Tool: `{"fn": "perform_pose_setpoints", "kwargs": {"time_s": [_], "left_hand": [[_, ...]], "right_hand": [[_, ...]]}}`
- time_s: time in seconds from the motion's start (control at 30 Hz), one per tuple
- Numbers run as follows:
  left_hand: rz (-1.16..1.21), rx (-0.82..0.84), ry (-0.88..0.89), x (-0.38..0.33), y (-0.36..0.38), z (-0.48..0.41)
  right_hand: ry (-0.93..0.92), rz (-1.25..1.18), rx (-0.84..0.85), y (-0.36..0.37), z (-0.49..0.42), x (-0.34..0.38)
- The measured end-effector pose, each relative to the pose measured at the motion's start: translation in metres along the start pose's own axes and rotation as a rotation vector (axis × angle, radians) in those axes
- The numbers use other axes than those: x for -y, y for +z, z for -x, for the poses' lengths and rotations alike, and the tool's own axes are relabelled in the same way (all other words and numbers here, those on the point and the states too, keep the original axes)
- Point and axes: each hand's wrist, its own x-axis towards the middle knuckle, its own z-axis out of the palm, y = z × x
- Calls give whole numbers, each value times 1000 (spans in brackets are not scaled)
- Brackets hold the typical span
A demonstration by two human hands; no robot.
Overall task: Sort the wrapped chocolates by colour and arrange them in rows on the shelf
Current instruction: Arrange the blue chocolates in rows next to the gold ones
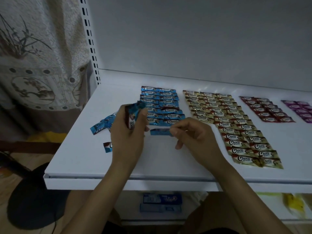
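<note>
Risk lies with the right hand (190, 134), whose fingers pinch a blue chocolate (159, 132) lying on the shelf (101, 162) just below the blue rows (162, 105), where a careless slide could skew them, while the left hand (128, 134), clutching a blue bundle (133, 115), might spill some.

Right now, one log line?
left hand: holds blue chocolates | right hand: pinches single blue chocolate on shelf | gold rows, red rows, purple rows: laid

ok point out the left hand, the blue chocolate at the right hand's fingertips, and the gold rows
left hand (129, 132), head view, back of the hand
blue chocolate (159, 132), head view, middle of the wrapper
gold rows (236, 125), head view, a wrapper mid-block
</note>
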Motion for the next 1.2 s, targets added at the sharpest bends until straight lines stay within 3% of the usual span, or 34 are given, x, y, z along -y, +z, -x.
{"fn": "perform_pose_setpoints", "kwargs": {"time_s": [0.1,0.33,0.47,0.73,0.93,1.07,1.13,1.2], "left_hand": [[-125,72,-3,3,-7,-4],[-483,245,135,8,-17,-9],[-441,228,163,13,-32,-15],[-139,102,-114,16,-42,-15],[-134,130,-191,19,-44,-16],[-143,103,-178,19,-44,-15],[-104,83,-192,18,-44,-15],[-84,70,-197,17,-44,-15]], "right_hand": [[-43,303,95,-7,8,-15],[-58,494,89,-6,8,-22],[-87,633,114,0,-3,-23],[30,368,307,4,-16,-2],[173,-85,170,5,-16,10],[154,-38,59,5,-19,8],[64,117,36,0,-22,9],[-49,366,138,0,-23,9]]}}
